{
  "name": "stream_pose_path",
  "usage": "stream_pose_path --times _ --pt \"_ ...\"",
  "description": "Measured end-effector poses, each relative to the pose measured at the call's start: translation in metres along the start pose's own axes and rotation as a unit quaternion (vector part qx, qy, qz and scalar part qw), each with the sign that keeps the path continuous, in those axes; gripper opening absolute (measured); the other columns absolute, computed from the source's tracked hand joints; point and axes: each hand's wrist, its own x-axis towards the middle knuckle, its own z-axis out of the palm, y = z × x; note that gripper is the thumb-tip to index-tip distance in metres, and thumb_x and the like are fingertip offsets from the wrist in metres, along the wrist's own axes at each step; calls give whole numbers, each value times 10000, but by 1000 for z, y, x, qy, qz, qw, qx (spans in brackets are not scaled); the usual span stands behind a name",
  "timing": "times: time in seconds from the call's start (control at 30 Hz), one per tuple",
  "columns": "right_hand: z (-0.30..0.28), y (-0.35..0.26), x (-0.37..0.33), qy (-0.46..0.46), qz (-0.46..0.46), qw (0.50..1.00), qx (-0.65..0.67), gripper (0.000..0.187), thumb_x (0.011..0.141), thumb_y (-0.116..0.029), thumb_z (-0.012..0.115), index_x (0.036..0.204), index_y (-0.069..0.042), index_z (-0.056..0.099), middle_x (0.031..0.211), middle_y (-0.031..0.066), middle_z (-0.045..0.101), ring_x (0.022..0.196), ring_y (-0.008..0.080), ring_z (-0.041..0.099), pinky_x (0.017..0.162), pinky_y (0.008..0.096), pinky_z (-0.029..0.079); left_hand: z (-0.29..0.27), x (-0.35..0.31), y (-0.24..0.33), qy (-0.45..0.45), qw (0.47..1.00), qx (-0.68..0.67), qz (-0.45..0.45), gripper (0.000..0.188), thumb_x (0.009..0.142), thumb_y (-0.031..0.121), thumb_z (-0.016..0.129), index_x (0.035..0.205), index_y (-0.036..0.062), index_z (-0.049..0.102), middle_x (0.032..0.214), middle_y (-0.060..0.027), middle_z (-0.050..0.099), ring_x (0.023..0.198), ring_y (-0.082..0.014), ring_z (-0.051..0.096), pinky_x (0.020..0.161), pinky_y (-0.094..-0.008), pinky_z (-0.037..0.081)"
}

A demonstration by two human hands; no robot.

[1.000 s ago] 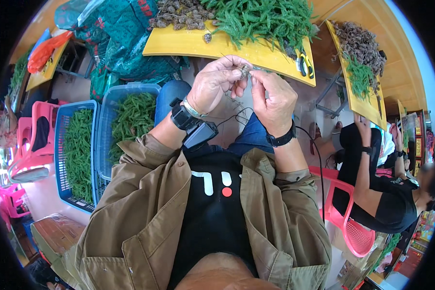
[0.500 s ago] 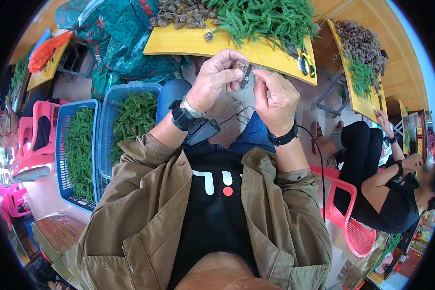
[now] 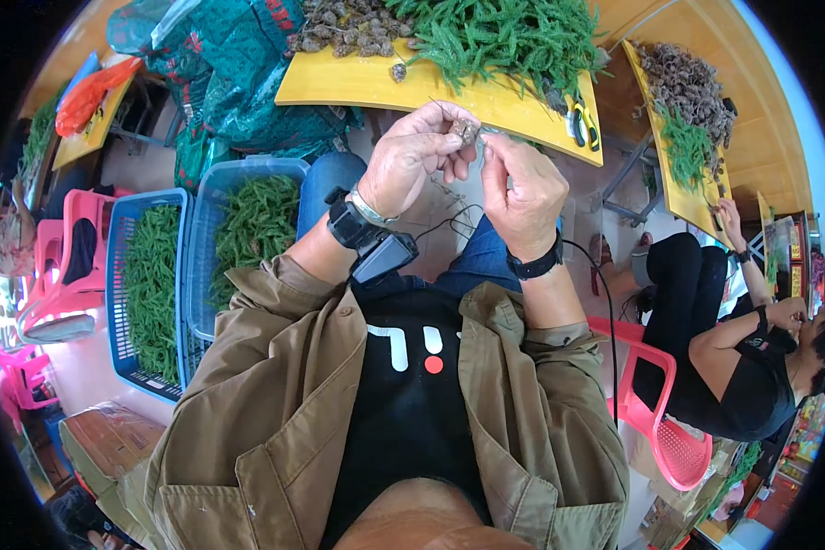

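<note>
A small brown pine cone sits between the thumb and fingers of my left hand, just off the front edge of the yellow table. Close against the cone's right side, my right hand is closed in a pinch. What lies between its fingertips is too small to make out. A thin dark strand sticks up beside my left fingers. Farther off on the table are a heap of pine cones, a single loose cone and a pile of green artificial sprigs.
Yellow-and-black pliers lie at the table's right end. Left of me stand a blue basket and a clear bin, both holding green sprigs. Green plastic bags bulge behind them. A person in black sits at right.
The cone has turned slightly in my left fingers and both hands have shifted a little. My left wrist has rotated somewhat. The person at right has moved their arms and head slightly.
</note>
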Motion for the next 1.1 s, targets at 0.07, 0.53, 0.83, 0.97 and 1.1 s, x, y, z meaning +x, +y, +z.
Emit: stream_pose_path --times 0.07,0.53,0.83,0.97,1.1 --pt "-2 -1 1 -13 -13 999 -29 254 699 -4 673 930 -109 667 638 38 577 573 226 590 538 345 455 5 1 -2 37 999 -24 -9 280 926 193 496 1130 7 536 903 -64 585 729 -138 553 636 -235 430" --pt "2 -3 -3 -51 23 998 36 148 757 3 678 884 -71 662 693 81 608 605 247 603 547 326 464 0 2 -20 51 994 -99 10 273 967 237 427 1063 9 543 884 -53 577 705 -138 540 611 -249 419" --pt "-7 10 -1 -62 89 988 109 79 800 -10 661 868 -18 622 750 111 627 626 232 616 577 292 474 3 9 -26 25 994 -107 -6 268 955 247 433 1008 13 553 791 -78 581 629 -164 530 560 -254 391" --pt "-12 12 0 -72 86 989 100 72 801 -11 656 862 -23 620 751 116 629 636 243 623 579 296 477 6 11 -29 23 994 -108 -6 283 959 279 447 1010 17 541 779 -79 575 635 -168 531 567 -253 395" --pt "-15 13 -2 -91 79 988 99 70 797 -6 650 856 -27 619 750 125 637 645 254 633 582 297 484 9 11 -32 42 996 -78 15 295 964 304 456 1018 22 527 781 -75 566 649 -169 532 578 -253 401"
